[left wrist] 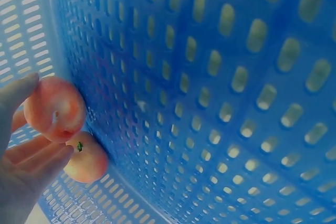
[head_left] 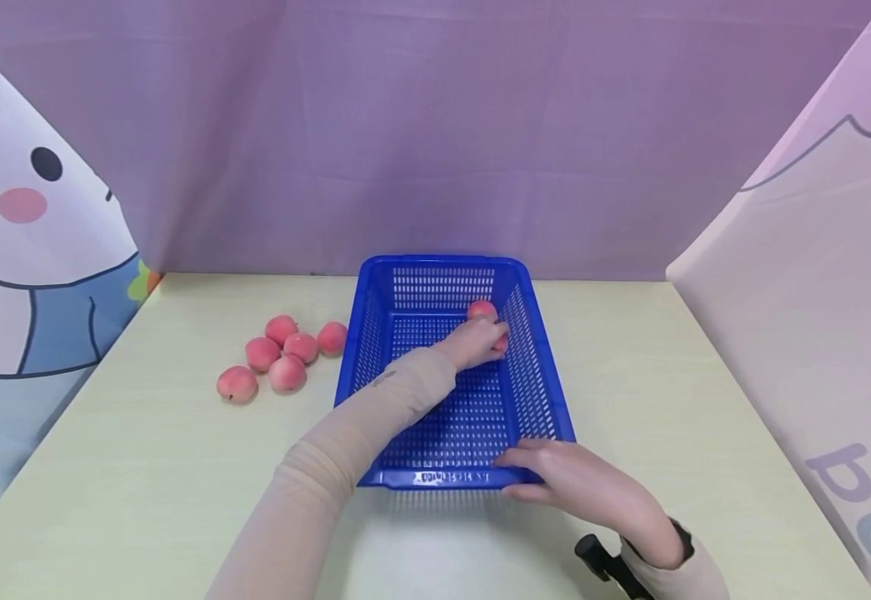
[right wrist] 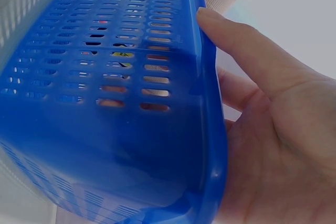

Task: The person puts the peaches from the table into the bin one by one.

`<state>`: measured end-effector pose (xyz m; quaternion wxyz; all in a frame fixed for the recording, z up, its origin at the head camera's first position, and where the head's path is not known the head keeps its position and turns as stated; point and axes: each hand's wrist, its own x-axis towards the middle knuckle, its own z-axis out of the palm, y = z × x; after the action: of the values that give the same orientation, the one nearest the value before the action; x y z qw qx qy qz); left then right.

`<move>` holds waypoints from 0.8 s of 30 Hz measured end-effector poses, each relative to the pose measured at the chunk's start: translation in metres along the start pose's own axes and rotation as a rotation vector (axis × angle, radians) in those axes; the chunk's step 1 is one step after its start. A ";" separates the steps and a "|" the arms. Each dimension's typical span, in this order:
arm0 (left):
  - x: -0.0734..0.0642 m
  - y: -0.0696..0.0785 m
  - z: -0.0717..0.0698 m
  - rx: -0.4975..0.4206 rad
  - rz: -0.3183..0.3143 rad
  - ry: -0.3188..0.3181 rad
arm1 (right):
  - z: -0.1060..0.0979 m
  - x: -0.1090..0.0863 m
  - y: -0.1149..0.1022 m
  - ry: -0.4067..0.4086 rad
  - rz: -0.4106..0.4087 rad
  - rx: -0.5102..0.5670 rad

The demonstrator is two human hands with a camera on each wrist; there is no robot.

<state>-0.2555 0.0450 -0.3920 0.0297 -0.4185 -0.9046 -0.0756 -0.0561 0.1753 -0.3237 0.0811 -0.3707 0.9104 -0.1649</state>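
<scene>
One peach [left wrist: 54, 108] sits inside the blue basket [head_left: 450, 479], toward its far right, left hand [head_left: 473, 342] gripping it, thumb and fingers curled around. Second peach [left wrist: 86, 161] right beside it, also in the basket. Right hand [head_left: 581, 479] pinches the rim at the near right corner. Six peaches [head_left: 288, 373] cluster on the table [head_left: 142, 483], left of the basket. Purple cloth [head_left: 435, 150] hangs behind.
</scene>
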 end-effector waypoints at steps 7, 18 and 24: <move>0.000 0.001 -0.006 -0.010 -0.006 -0.017 | 0.001 -0.001 0.000 0.014 -0.015 -0.012; 0.000 0.007 -0.032 -0.038 -0.045 -0.214 | 0.000 -0.001 0.000 0.005 -0.011 -0.006; -0.006 0.009 -0.050 -0.066 -0.081 -0.298 | 0.000 -0.001 0.000 -0.001 -0.010 0.002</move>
<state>-0.2456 0.0382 -0.3419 -0.1218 -0.3890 -0.9121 -0.0434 -0.0558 0.1761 -0.3237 0.0812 -0.3752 0.9083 -0.1660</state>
